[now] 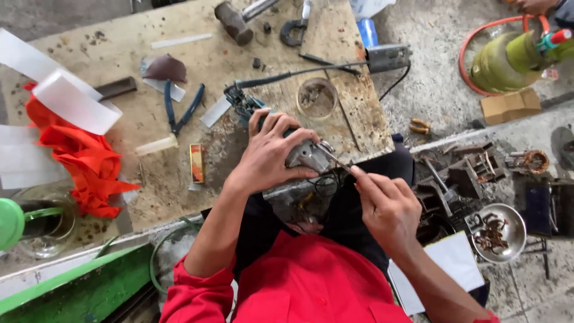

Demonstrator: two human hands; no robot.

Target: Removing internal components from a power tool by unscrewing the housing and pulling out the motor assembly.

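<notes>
Nearest the camera, the right hand (385,206) pinches a thin metal screwdriver-like rod (336,160) between thumb and forefinger fingers, closed tight on its handle end; the tip meets the grey metal head of the power tool (305,155). The left hand (272,152) wraps over that teal-and-grey handheld power tool, fingers curled narrow around its body, pressing it down at the near edge of the stained plywood counter (179,179), above the person's lap.

The tool looks rigid and fairly heavy, with a metal gear housing and a plastic grip; the body behind the head seems the safest place to hold it, as the left hand does. The rod is light, stiff and likely slippery, so a fingertip pinch suits it.

The left palm hides most of the tool's casing, and the fastener under the rod's tip is too small to make out. What hangs beneath the counter edge is shadowed.

Farther off lie blue-handled pliers (182,110), a round shallow tin (317,98) and a heavy hammer head (233,23), cut off by the frame.
</notes>
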